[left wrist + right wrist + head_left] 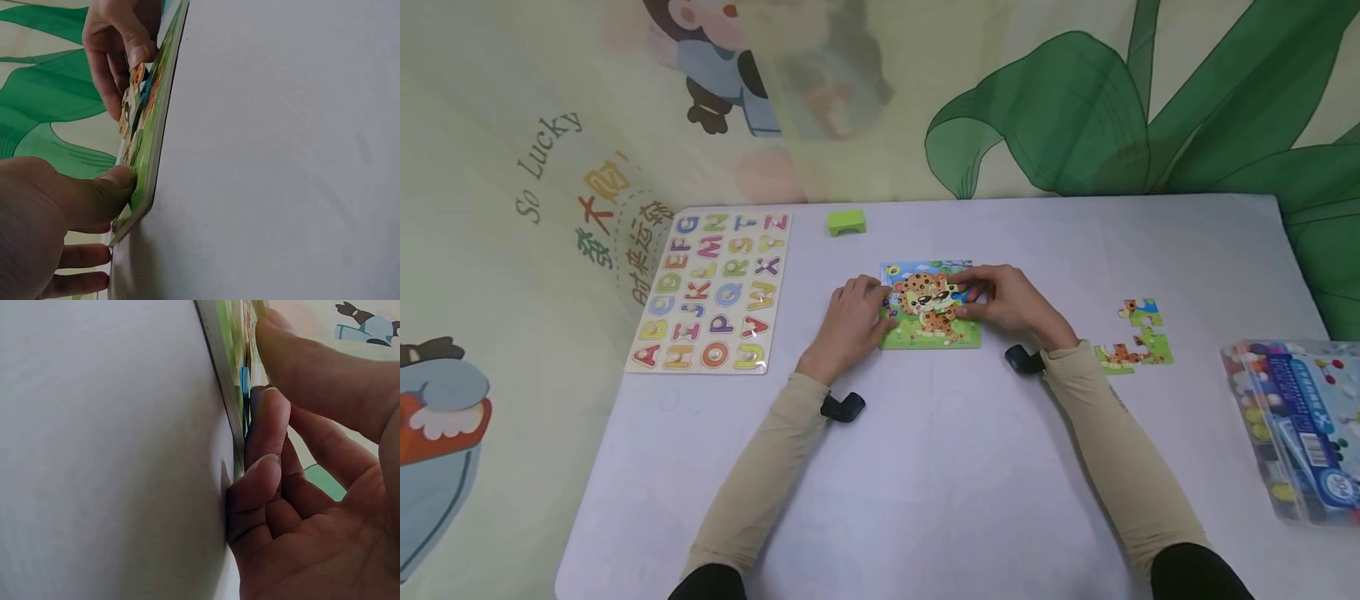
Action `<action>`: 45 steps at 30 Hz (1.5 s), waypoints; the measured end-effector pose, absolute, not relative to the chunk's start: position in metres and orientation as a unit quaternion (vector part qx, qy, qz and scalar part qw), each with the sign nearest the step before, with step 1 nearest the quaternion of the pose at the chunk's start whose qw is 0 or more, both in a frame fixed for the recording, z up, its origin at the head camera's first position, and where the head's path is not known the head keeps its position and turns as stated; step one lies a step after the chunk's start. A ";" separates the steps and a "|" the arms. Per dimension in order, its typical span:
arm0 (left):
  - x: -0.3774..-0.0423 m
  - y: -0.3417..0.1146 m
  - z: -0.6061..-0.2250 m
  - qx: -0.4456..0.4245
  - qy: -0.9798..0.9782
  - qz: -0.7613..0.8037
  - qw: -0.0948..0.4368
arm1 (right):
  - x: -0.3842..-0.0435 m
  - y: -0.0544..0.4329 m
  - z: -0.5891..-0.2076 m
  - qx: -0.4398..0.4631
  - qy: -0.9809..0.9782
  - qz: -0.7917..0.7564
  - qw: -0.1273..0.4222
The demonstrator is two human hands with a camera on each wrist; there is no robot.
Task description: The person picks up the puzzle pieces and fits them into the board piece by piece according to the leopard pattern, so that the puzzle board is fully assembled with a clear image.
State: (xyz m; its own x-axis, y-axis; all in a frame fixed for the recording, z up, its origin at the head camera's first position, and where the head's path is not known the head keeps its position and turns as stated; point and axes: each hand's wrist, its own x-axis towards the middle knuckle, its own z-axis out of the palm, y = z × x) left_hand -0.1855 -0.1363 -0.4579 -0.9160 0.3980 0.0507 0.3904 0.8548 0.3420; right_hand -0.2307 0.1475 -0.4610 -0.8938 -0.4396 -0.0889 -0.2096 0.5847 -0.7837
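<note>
Backdrop's a pale printed cloth with big green leaves (pixel 1075 108), and in front there's a white table (pixel 940 467). Near the middle of it lies a picture puzzle (pixel 928 340), flat on the tabletop: orange spotted leopard with dark eyes, green grass along the bottom, blue up top, glossy finish.

Left hand (pixel 850 315) is at the puzzle's left side, thumb pressing the face near the edge, other fingers fairly straight. Right hand (pixel 1009 300) has thumb and fingers pinching a leopard piece (pixel 127 106) at the puzzle's right side.

From the head view that piece just blends into the picture, but the left wrist view shows it tipped up off the surface, plus how thick the puzzle's pale edge is. Right wrist view mostly gets curled fingers beside that edge; the piece is too blurry to make out there. Only the head view has the loose pieces (pixel 1153 346) off to the right, the alphabet board (pixel 707 292), the green block (pixel 847 222) and the clear plastic case (pixel 1300 433).
</note>
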 end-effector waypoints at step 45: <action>-0.200 -0.136 -0.444 0.222 0.950 0.198 0.098 | -0.231 0.152 -0.461 -0.177 0.880 -0.414 0.150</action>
